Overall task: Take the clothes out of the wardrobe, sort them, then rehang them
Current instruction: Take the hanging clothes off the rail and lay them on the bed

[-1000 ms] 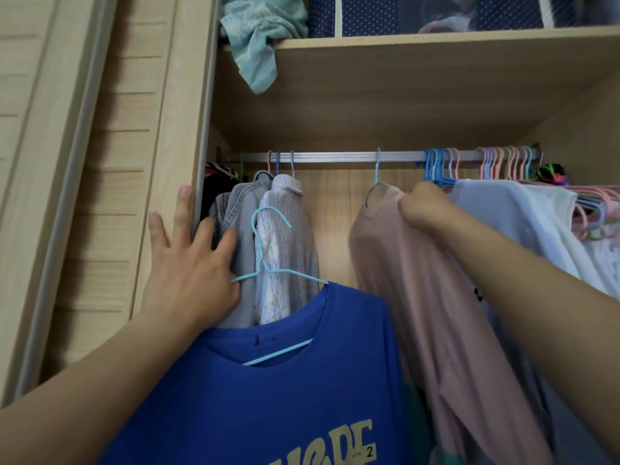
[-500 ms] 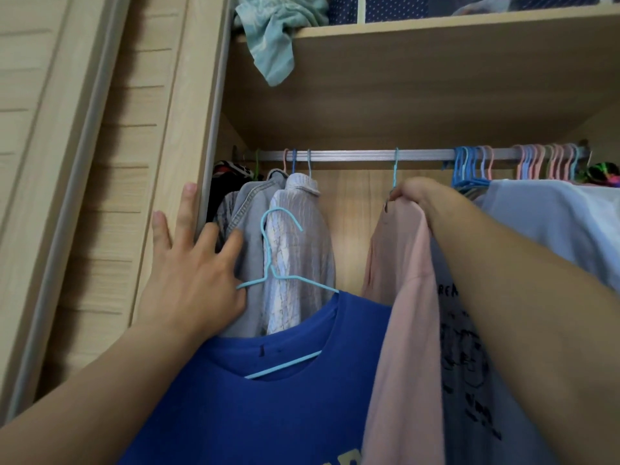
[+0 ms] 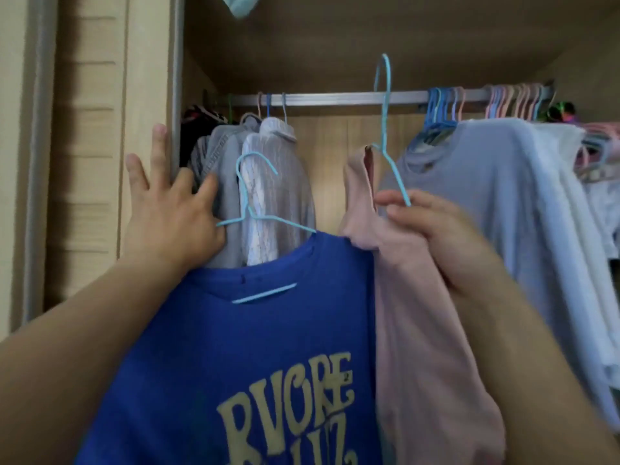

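My left hand spreads its fingers against the wardrobe frame and the grey shirts hanging at the rail's left end. Its thumb holds the left arm of a light blue hanger carrying a blue T-shirt with yellow lettering; that hook is free of the rail. My right hand pinches the wire of a second light blue hanger bearing a pink top. Its hook stands above the metal rail, off it.
More light tops hang at the right, under several bare blue and pink hangers bunched on the rail. A shelf board spans above, with a teal cloth drooping over its edge. The slatted door stands at the left.
My right hand has lifted the pink top's hanger off the rail and drawn it toward me. The camera tilted down and closer. My left hand stays where it was.
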Demonstrator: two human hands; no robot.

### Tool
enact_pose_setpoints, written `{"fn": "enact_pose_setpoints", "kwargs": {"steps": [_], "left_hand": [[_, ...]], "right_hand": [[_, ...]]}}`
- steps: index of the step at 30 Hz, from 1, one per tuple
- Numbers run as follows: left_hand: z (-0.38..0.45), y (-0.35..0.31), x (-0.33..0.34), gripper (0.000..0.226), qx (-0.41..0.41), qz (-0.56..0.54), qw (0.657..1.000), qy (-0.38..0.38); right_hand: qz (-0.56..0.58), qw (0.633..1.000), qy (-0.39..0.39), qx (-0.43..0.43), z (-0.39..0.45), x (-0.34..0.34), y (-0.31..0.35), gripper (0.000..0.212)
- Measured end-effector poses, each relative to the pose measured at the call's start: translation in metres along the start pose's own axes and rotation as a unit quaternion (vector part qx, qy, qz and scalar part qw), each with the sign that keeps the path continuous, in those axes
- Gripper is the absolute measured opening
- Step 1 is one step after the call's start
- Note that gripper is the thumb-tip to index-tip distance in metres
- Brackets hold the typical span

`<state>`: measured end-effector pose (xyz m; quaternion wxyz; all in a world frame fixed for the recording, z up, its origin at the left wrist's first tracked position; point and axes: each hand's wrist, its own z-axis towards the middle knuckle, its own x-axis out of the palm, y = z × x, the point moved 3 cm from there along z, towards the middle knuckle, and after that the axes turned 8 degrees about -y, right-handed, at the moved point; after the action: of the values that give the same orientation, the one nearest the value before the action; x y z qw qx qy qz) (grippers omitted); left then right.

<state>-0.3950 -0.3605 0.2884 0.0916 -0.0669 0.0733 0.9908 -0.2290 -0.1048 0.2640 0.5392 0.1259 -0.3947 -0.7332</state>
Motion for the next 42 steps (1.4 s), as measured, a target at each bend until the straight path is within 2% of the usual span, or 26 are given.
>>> {"fn": "enact_pose_setpoints", "kwargs": {"steps": [3, 5, 8, 11, 15, 18, 21, 24, 27, 29, 33, 35, 38, 42], "left_hand": [[-0.023, -0.013, -0.003, 0.071, -0.015, -0.009, 0.999, 0.043], [-0.052, -0.018, -0.007, 0.065, -0.048, -0.053, 0.994, 0.079], [-0.112, -0.025, -0.037, 0.054, -0.073, -0.144, 0.977, 0.142], [-0.174, -0.035, -0.088, 0.027, -0.135, -0.169, 0.950, 0.226], [-0.233, -0.038, -0.148, 0.023, -0.215, -0.152, 0.901, 0.345], [-0.261, -0.045, -0.207, 0.029, -0.284, -0.146, 0.869, 0.378], [-0.287, -0.080, -0.273, 0.032, -0.317, -0.142, 0.858, 0.378], [-0.304, -0.129, -0.334, 0.032, -0.330, -0.126, 0.857, 0.374], [-0.315, -0.162, -0.388, 0.031, -0.337, -0.114, 0.834, 0.422], [-0.318, -0.169, -0.424, 0.034, -0.354, -0.112, 0.813, 0.449], [-0.349, -0.177, -0.479, 0.026, -0.327, -0.017, 0.814, 0.479], [-0.382, -0.188, -0.494, 0.024, -0.307, 0.009, 0.783, 0.541], [-0.442, -0.200, -0.510, 0.026, -0.282, -0.007, 0.697, 0.659], [-0.496, -0.212, -0.538, 0.028, -0.256, -0.060, 0.626, 0.735]], "right_hand": [[-0.018, 0.997, -0.062, 0.040, -0.115, -0.036, -0.055, 0.030], [-0.019, 0.993, -0.084, 0.082, -0.173, -0.049, -0.076, 0.036], [-0.043, 0.987, -0.108, 0.113, -0.213, -0.075, -0.076, 0.032], [-0.014, 0.978, -0.142, 0.150, -0.222, -0.097, -0.052, 0.026], [-0.015, 0.987, -0.087, 0.132, -0.240, -0.115, -0.027, 0.020], [0.025, 0.987, -0.039, 0.151, -0.266, -0.139, -0.010, 0.008], [0.037, 0.988, -0.011, 0.147, -0.292, -0.181, 0.016, 0.011], [0.067, 0.984, 0.012, 0.163, -0.322, -0.226, 0.045, 0.017], [0.091, 0.977, 0.032, 0.190, -0.347, -0.258, 0.071, 0.017], [0.121, 0.968, 0.054, 0.215, -0.358, -0.270, 0.087, 0.016], [0.122, 0.954, 0.124, 0.246, -0.375, -0.286, 0.109, 0.018], [0.075, 0.949, 0.142, 0.270, -0.390, -0.295, 0.101, 0.024], [-0.011, 0.931, 0.154, 0.330, -0.426, -0.315, 0.073, 0.027], [-0.119, 0.904, 0.131, 0.389, -0.479, -0.359, 0.036, 0.014]]}}
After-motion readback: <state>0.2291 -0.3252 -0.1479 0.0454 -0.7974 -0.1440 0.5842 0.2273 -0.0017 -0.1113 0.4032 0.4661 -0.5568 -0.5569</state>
